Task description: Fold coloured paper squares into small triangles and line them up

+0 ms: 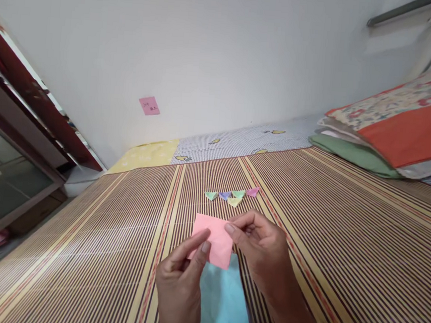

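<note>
Between my two hands is a square pink sheet of paper [219, 249], tilted and raised over the mat. My left hand [184, 276] pinches its lower left side with thumb and forefinger. At its upper right corner, the thumb and fingers of my right hand [263, 245] grip the edge. Past the paper lie several small folded paper pieces: a mint green one [211, 195], a blue one [225, 195], a green one [239, 193], a pale yellow one [234, 202] and a pink one [252, 192]. A light blue surface [224, 306] shows beneath my hands.
A striped mat [120, 233] covers the broad surface. Folded bedding [401, 126] is stacked at the right. Against the white wall, a pink note [149, 105] is stuck above the patterned cloth [232, 142]. A glass-panelled cabinet [9, 175] stands on the left.
</note>
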`<control>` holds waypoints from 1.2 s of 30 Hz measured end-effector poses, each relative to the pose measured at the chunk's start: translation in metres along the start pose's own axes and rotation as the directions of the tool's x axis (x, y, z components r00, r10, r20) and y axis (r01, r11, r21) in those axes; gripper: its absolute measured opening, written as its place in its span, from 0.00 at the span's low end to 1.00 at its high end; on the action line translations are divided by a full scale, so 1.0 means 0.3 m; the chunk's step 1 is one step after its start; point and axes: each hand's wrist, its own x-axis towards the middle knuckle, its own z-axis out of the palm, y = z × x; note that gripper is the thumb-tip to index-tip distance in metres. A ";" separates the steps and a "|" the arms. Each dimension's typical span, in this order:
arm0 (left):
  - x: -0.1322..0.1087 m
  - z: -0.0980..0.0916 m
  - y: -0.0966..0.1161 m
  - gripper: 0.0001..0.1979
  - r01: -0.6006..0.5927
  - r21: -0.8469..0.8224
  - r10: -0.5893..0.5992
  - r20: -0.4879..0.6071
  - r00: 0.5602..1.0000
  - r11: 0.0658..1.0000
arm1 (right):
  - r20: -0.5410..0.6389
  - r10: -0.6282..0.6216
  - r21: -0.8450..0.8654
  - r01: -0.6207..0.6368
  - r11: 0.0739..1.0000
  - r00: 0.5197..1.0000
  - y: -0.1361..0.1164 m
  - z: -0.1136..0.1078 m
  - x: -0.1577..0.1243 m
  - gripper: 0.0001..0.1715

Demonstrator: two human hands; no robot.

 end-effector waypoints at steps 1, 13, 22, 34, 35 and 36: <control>-0.003 0.004 0.005 0.18 -0.001 0.010 0.001 -0.009 1.000 1.000 | -0.010 -0.012 -0.033 0.012 0.999 1.000 -0.001 0.001 -0.003 0.08; 0.020 -0.018 0.021 0.11 -0.109 0.010 0.108 0.070 0.992 0.994 | 0.231 0.152 0.131 -0.186 0.974 0.961 0.009 -0.012 0.009 0.11; 0.012 -0.006 0.023 0.13 -0.028 0.013 0.026 0.100 0.995 1.000 | 0.201 0.128 0.127 -0.155 0.980 0.971 -0.003 -0.012 0.002 0.07; 0.044 -0.021 0.031 0.10 0.268 -0.326 -0.207 0.211 0.955 0.907 | 0.364 0.095 -0.025 -0.092 0.995 0.926 -0.011 -0.055 0.005 0.10; 0.046 -0.021 0.032 0.10 0.276 -0.337 -0.210 0.219 0.953 0.900 | 0.377 0.093 -0.050 -0.080 0.996 0.922 -0.010 -0.059 0.005 0.10; 0.048 -0.021 0.032 0.10 0.279 -0.350 -0.209 0.223 0.952 0.894 | 0.389 0.087 -0.072 -0.064 0.995 0.917 -0.009 -0.062 0.006 0.10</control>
